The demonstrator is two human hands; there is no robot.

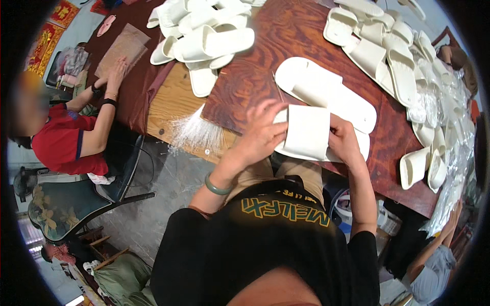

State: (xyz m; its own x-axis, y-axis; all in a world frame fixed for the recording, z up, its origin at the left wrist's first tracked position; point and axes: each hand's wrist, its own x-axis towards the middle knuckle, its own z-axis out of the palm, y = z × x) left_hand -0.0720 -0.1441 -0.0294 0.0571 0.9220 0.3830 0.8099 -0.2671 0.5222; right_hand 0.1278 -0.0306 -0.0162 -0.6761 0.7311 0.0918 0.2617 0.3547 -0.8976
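Dark green floral chair (66, 206), grey floor (137, 224).

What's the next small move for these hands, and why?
I'd probably brace the nearer white, wide-strapped slipper with the right hand before shifting the left hand: the hands sit at its opposite sides, and it lies by the near edge of the glossy red-brown wooden table.

I take this for a small slipper workshop: white slippers (217, 43) lie heaped by the dozen across a wood-grained worktable (245, 81), with clear plastic wrapping (457, 158) alongside. I also see a co-worker in red (71, 135) seated at a neighbouring cloth-covered table (138, 89).
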